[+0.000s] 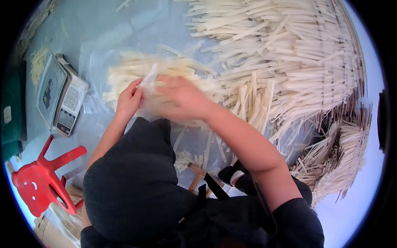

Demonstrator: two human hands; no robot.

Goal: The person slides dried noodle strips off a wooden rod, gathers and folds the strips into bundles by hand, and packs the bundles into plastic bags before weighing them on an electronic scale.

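Left grip [130, 99] is pinching a piece of clear plastic [150, 74], while the right grip [180, 97] is hanging just beside it, so blurred that I cannot tell whether it is grasping anything or released. Largest of all, a wide heap of pale strips [285, 53] is spreading across the upper right, beyond the right grip. A smaller bunch of strips [134, 68] is lying on the bluish surface beneath and just beyond both grips; whether either is touching it is hard to make out. Off to the left and well apart from the work, a red chair [41, 175] is standing below a scale [68, 101], whose keypad is facing up. Smallest is the plastic, rising from the left fingertips toward the bunch. Right-hand fingers are smearing into the pale strips behind them, and that hand is hiding the middle of the bunch. Dark clothing [128, 165] is covering its near edge. At the far left, a green object [12, 109] is running out of view.
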